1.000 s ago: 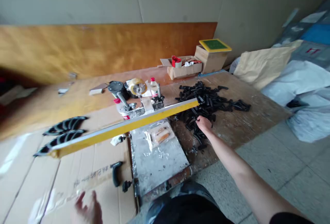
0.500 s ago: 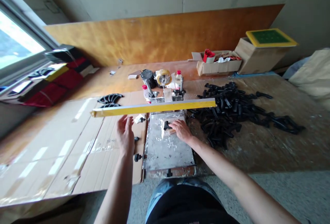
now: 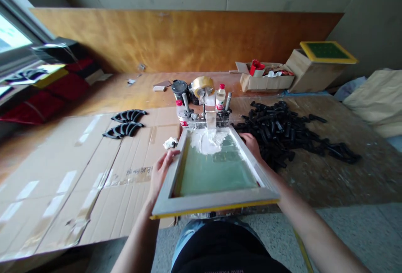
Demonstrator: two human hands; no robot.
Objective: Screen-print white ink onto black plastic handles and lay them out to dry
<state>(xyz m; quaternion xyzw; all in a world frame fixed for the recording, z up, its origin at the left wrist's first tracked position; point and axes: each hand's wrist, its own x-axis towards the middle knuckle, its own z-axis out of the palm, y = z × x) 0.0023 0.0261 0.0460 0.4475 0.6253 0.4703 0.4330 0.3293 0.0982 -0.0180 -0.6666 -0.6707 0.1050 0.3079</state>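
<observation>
A screen-printing frame with pale wooden sides and a yellow front edge lies low over the metal base, its back end at a clamp. White ink is smeared across the far part of its greenish mesh. My left hand is closed at the left side, fingertips on the rail. At the far right side my right hand has its fingers curled against the edge, close to a pile of black curved plastic pieces. Beneath the frame, the plate and the small black piece are hidden.
Two rows of black curved pieces lie on the cardboard at left. Behind the clamp stand a dark tub, a tape roll and a red-capped bottle. An open carton sits at the back right.
The frame has swung down from edge-on to lying over the base. My right hand has left the small black piece and moved right, to the frame's side. My left hand now touches the left rail.
</observation>
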